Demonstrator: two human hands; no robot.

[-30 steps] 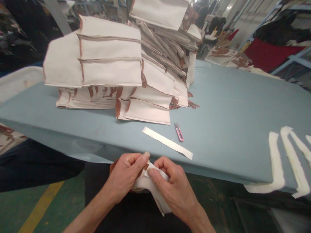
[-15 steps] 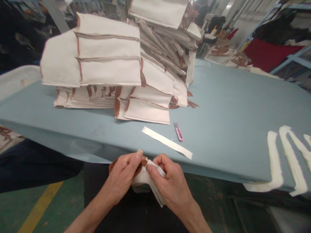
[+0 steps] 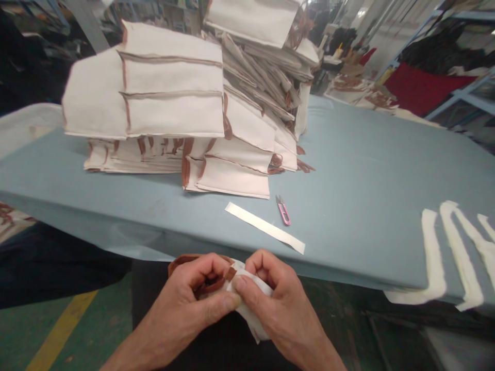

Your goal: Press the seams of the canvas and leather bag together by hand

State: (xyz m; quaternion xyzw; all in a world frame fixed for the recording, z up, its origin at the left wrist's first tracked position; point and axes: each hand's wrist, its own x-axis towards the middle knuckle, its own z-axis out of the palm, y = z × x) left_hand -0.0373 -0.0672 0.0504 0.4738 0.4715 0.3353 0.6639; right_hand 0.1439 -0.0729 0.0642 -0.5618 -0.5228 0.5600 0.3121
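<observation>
Between my two hands is a white fabric piece [image 3: 247,319] with brown trim [image 3: 231,273], held just off the table's front edge. My left hand [image 3: 197,293] grips it from the left, thumb pressed on the white cloth. A brown strap [image 3: 185,259] loops behind those fingers. My right hand [image 3: 274,293] pinches the same piece, thumb on top and fingers curled behind. Its lower end hangs below my right thumb. Part of the piece is hidden by my fingers. Beyond my hands, a flat cream strip [image 3: 266,228] and pink-handled thread snips [image 3: 283,210] lie on the table.
Tall stacks of white fabric pieces with brown edging [image 3: 174,113] stand at the back left of the blue-green table [image 3: 359,196]. Long cream strips [image 3: 433,252] drape over the front edge at right. Dark cloth and a red cloth [image 3: 425,87] sit on a rack behind.
My left thumb has come down from pointing up onto the white cloth, beside my right thumb. More of the brown strap shows behind my left fingers. Both hands have dropped slightly.
</observation>
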